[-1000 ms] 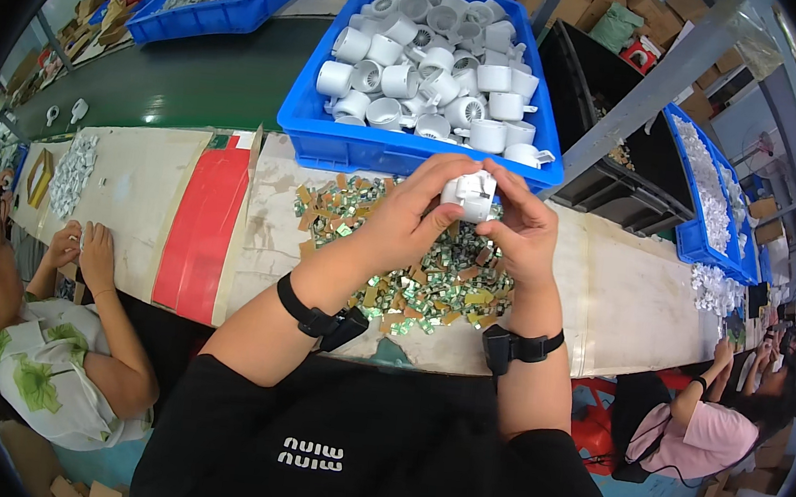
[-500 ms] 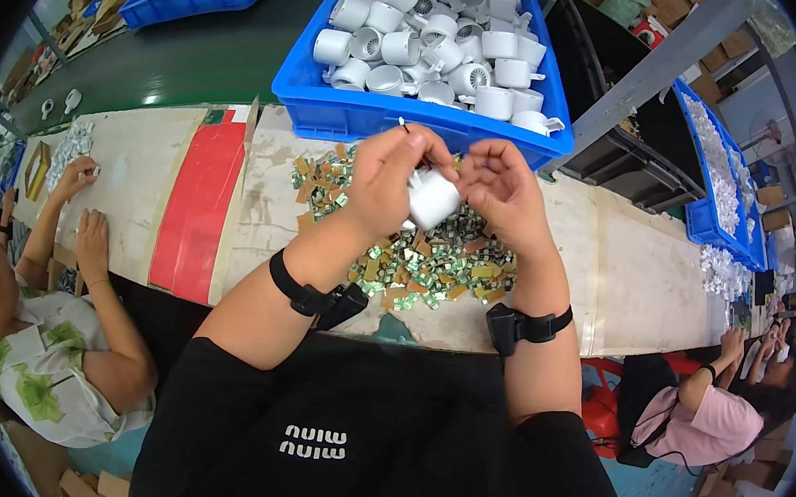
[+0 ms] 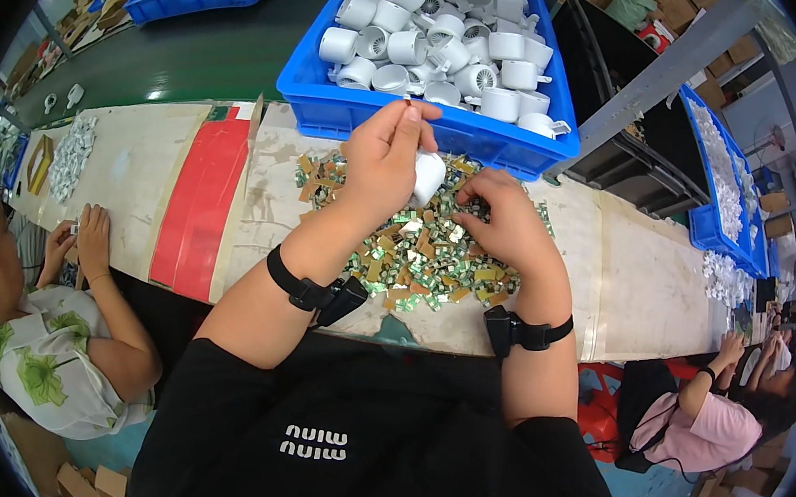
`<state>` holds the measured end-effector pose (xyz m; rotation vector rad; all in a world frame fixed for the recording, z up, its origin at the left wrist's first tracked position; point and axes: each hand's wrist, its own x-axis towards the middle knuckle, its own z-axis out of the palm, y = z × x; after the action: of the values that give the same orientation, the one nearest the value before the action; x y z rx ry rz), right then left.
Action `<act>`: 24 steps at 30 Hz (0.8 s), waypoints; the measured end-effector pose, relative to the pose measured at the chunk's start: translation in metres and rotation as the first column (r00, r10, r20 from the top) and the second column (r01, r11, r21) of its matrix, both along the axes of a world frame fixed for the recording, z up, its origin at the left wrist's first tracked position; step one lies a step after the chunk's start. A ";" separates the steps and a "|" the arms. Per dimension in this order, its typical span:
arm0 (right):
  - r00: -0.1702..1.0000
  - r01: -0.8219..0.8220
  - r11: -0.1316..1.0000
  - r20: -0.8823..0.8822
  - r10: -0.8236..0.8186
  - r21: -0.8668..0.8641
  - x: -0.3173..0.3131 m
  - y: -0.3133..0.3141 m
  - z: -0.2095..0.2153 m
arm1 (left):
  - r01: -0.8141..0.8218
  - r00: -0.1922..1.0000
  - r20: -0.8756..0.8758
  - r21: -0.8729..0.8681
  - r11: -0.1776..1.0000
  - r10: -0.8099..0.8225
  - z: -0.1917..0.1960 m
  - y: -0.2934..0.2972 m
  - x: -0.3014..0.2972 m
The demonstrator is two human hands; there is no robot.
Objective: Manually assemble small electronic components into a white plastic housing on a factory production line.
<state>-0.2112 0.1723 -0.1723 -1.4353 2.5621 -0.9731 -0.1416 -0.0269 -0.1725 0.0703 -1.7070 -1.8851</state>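
Note:
My left hand (image 3: 380,156) is closed around a white cup-shaped plastic housing (image 3: 428,177) above the bench. Thumb and forefinger press together at its top, where a thin dark tip sticks out; I cannot make out what that is. Lower and to the right, my right hand (image 3: 513,223) hovers over or touches the right side of a pile of small circuit boards (image 3: 416,262), green and tan. Its fingers are curved and apart from the thumb, and nothing shows between them.
Behind my hands stands a blue bin (image 3: 353,118) heaped with white housings. A red strip (image 3: 196,210) crosses the bench on the left. Co-workers sit at the left (image 3: 62,350) and right (image 3: 702,422). A metal post (image 3: 658,82) rises at the right, beside a black crate (image 3: 660,168).
My right hand has left the white housing and dropped down and right to the board pile. My left hand, still holding the housing, has risen slightly. The left co-worker's hands have come together lower down.

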 end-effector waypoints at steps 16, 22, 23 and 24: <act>0.836 0.218 0.772 0.522 0.168 -0.597 0.008 0.002 0.014 | -0.151 0.987 -0.124 -0.533 0.832 0.099 0.008 0.018 0.012; 0.737 0.333 0.786 0.664 0.127 -0.520 0.011 0.001 0.018 | -0.239 0.955 -0.296 -0.721 0.651 0.023 0.009 0.011 0.010; 0.737 0.337 0.786 0.664 0.123 -0.519 0.009 0.004 0.016 | -0.265 0.945 -0.327 -0.793 0.549 -0.017 0.011 0.010 0.010; 0.732 0.306 0.799 0.664 0.149 -0.518 0.006 0.008 0.012 | -0.263 0.944 -0.328 -0.792 0.551 -0.021 0.012 0.010 0.010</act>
<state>-0.2055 0.1804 -0.1600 -0.7496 1.8233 -2.0116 -0.1314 -0.0167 -0.1607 -0.4463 -2.1155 -0.7478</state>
